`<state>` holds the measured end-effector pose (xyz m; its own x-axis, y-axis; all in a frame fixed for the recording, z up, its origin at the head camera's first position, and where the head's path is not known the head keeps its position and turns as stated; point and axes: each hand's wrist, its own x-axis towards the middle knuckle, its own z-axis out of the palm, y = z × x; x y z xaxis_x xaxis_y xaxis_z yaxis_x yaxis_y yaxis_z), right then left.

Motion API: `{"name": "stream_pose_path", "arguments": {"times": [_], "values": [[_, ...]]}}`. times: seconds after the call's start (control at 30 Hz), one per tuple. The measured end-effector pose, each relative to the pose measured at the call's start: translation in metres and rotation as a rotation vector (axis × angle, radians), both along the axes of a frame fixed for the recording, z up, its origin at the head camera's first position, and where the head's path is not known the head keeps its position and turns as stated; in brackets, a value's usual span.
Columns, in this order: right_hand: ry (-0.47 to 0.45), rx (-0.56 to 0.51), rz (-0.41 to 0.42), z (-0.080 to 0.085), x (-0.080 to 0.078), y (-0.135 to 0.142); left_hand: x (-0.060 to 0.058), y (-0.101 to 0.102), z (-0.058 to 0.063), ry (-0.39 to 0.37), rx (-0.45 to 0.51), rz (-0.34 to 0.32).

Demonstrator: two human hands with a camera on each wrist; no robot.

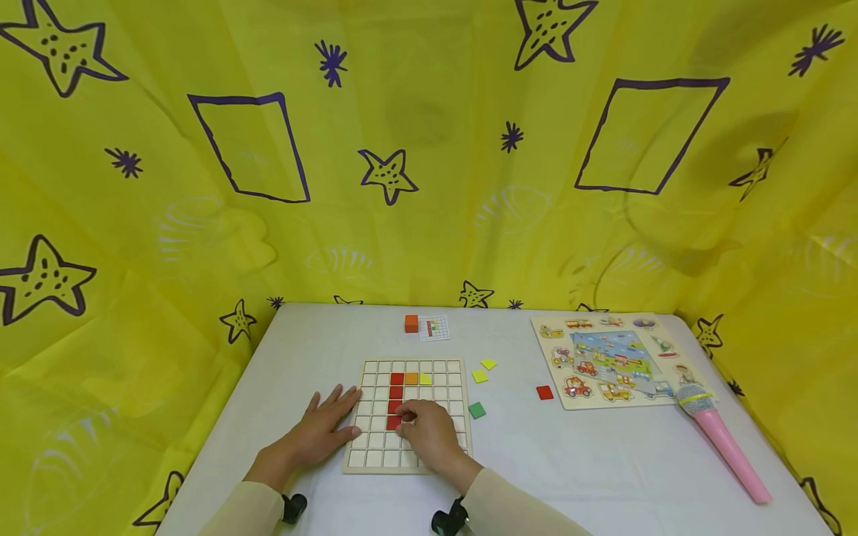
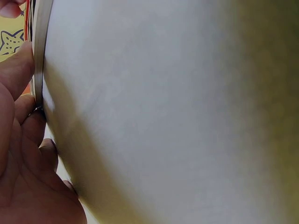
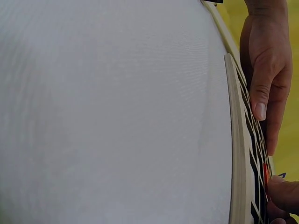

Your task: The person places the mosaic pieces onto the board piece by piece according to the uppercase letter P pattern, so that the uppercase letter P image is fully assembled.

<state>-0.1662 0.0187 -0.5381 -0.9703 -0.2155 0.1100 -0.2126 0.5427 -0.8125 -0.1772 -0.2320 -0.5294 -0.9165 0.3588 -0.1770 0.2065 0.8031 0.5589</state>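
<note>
A wooden grid board (image 1: 410, 454) lies on the white table (image 1: 590, 461). It holds a column of red tiles (image 1: 396, 392), an orange tile (image 1: 411, 378) and a yellow tile (image 1: 425, 379). My left hand (image 1: 328, 424) lies flat on the table with straight fingers against the board's left edge (image 2: 39, 46). My right hand (image 1: 429, 435) rests on the board, and its fingertips pinch the lowest red tile (image 1: 392, 423) in its cell. The right wrist view shows the board's side (image 3: 238, 140), a sliver of that red tile (image 3: 266, 175) and the left hand (image 3: 264, 70) beyond.
Loose tiles lie right of the board: two yellow (image 1: 483, 370), one green (image 1: 477, 410), one red (image 1: 545, 392). An orange cube (image 1: 411, 323) and a pattern card (image 1: 434, 327) sit behind it. A vehicle puzzle (image 1: 613, 361) and a pink toy microphone (image 1: 720, 439) are at the right.
</note>
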Motion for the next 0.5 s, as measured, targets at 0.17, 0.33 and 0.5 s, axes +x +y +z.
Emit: {"name": "stream_pose_path", "arguments": {"times": [0.17, 0.33, 0.5], "values": [[-0.045, -0.058, -0.011, 0.003, -0.003, 0.001, -0.001, 0.0, 0.0, -0.003, 0.001, 0.001], [-0.078, -0.117, -0.03, 0.007, -0.008, 0.005, -0.001, 0.0, 0.001, -0.002, 0.005, -0.001], [-0.087, -0.154, -0.052, 0.01, -0.013, 0.015, 0.0, 0.0, 0.002, -0.013, 0.016, 0.0]]}}
